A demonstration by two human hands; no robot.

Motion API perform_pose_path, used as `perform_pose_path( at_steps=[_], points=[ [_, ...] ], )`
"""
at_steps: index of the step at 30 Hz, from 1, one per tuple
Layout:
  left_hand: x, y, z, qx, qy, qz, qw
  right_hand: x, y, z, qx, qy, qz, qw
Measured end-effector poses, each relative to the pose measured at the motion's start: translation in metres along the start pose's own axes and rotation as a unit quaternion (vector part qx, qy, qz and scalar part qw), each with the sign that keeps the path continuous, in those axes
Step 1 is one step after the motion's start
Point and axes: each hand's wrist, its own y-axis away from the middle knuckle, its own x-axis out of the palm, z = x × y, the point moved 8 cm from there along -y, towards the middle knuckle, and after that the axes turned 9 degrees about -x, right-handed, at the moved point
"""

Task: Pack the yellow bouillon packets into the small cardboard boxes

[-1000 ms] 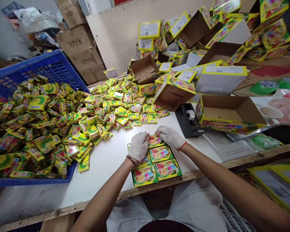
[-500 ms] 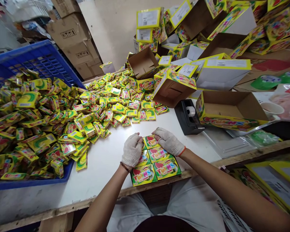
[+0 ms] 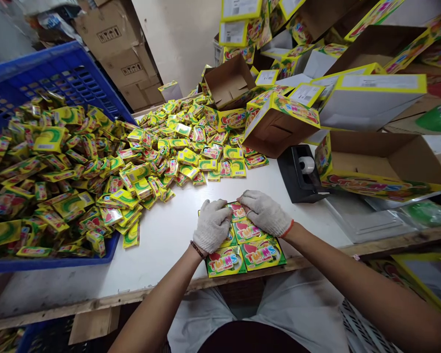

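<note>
Both my hands wear white knit gloves. They rest on a neat block of small yellow-green candy packs laid in two columns at the table's near edge. My left hand lies curled on the left column. My right hand presses on the far packs of the right column, its fingers bent down onto them. A big loose heap of the same packs spreads across the white table just beyond my hands.
A blue plastic crate at the left spills packs onto the table. A black tape dispenser stands right of my hands. An open yellow carton lies further right, with several more cartons stacked behind. Brown cardboard boxes stand at the back left.
Both hands stay on the far end of the pack block and shift only slightly. The view has tilted down and moved a little to the left.
</note>
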Motion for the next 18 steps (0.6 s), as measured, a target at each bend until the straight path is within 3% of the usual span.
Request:
perform_pose_path(
  at_steps=[6, 10, 14, 16, 18],
  points=[
    [-0.002, 0.001, 0.000, -0.076, -0.067, -0.031, 0.994, 0.013, 0.005, 0.012, -0.013, 0.037, 0.008, 0.999],
    [0.009, -0.004, -0.017, -0.035, -0.156, 0.042, 0.986, 0.014, 0.005, -0.005, 0.058, -0.043, -0.023, 0.997],
    [0.011, -0.007, -0.020, -0.033, -0.188, 0.076, 0.979, 0.005, 0.020, -0.051, 0.216, -0.235, -0.121, 0.940],
    [0.010, -0.006, -0.021, -0.028, -0.193, 0.077, 0.978, 0.011, 0.029, -0.061, 0.256, -0.290, -0.099, 0.917],
    [0.010, -0.005, -0.021, -0.026, -0.197, 0.073, 0.977, 0.017, 0.035, -0.060, 0.256, -0.319, -0.067, 0.910]
  ],
)
